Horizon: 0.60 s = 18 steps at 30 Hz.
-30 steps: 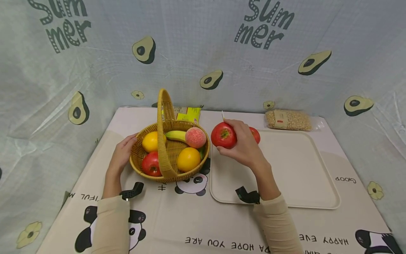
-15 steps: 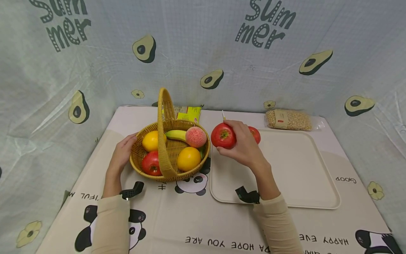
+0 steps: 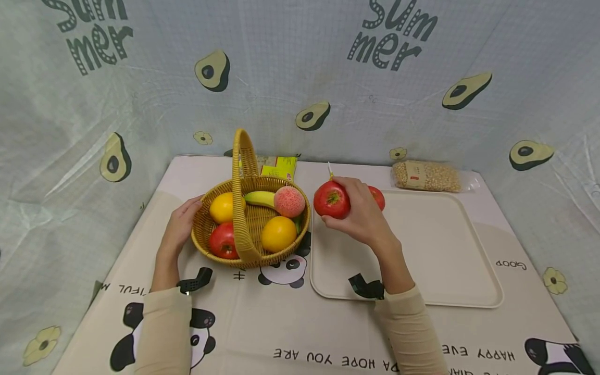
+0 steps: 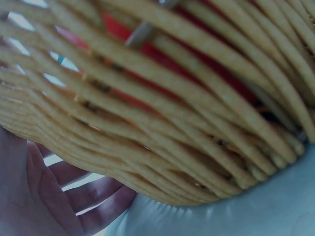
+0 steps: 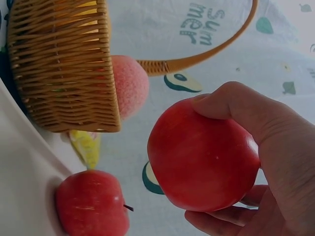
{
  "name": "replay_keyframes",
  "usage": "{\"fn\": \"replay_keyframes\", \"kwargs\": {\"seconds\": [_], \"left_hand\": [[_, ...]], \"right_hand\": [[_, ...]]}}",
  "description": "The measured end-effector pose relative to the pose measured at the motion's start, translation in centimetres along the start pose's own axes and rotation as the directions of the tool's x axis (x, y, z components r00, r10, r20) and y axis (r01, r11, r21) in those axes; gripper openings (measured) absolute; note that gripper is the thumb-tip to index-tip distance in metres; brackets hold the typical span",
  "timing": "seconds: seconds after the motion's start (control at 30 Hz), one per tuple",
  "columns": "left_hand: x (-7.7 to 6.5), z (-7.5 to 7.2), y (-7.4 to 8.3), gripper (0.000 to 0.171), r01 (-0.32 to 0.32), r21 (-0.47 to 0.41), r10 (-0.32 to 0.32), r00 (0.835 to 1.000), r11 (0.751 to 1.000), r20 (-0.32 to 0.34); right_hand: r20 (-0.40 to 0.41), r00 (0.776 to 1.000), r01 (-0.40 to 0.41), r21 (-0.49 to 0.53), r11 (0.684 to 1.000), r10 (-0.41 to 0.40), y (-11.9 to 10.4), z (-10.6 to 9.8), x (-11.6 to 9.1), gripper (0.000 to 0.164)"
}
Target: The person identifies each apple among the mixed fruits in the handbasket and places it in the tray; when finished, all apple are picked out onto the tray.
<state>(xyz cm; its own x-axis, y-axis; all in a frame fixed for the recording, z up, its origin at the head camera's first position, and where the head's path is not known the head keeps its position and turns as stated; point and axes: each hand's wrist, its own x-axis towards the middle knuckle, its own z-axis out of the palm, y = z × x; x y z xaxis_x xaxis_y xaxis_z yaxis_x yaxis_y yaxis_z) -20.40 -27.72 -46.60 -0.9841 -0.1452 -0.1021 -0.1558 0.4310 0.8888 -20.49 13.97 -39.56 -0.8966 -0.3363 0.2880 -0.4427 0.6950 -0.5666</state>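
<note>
My right hand (image 3: 358,213) grips a red apple (image 3: 332,200) between thumb and fingers, held up over the left end of the beige tray (image 3: 450,250). In the right wrist view, another red apple (image 5: 92,204) with a dark stem rests on the tray below it; from the head, my hand partly covers this one. At the left, my left hand (image 3: 179,229) touches the side of a wicker basket (image 3: 274,259), fingers fairly straight along its wall. Inside the basket are a red apple (image 3: 223,241), two orange-yellow fruits (image 3: 278,234), a banana (image 3: 259,199) and a fuzzy pink peach (image 3: 289,202).
The basket's tall handle (image 3: 240,208) arches above the fruit. Behind the basket lies a yellow-green packet (image 3: 281,167). A clear bag of pale kernels (image 3: 426,176) lies at the tray's far edge. A printed curtain (image 3: 262,78) hangs behind the table.
</note>
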Motion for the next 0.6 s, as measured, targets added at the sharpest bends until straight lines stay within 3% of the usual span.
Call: {"fn": "replay_keyframes", "kwargs": {"seconds": [0.6], "left_hand": [[0.16, 0.02, -0.12, 0.061, 0.004, -0.018, -0.004, 1.0, 1.0, 0.005]], "right_hand": [[0.014, 0.999, -0.029, -0.019, 0.999, 0.029, 0.08, 0.2, 0.04, 0.084]]}}
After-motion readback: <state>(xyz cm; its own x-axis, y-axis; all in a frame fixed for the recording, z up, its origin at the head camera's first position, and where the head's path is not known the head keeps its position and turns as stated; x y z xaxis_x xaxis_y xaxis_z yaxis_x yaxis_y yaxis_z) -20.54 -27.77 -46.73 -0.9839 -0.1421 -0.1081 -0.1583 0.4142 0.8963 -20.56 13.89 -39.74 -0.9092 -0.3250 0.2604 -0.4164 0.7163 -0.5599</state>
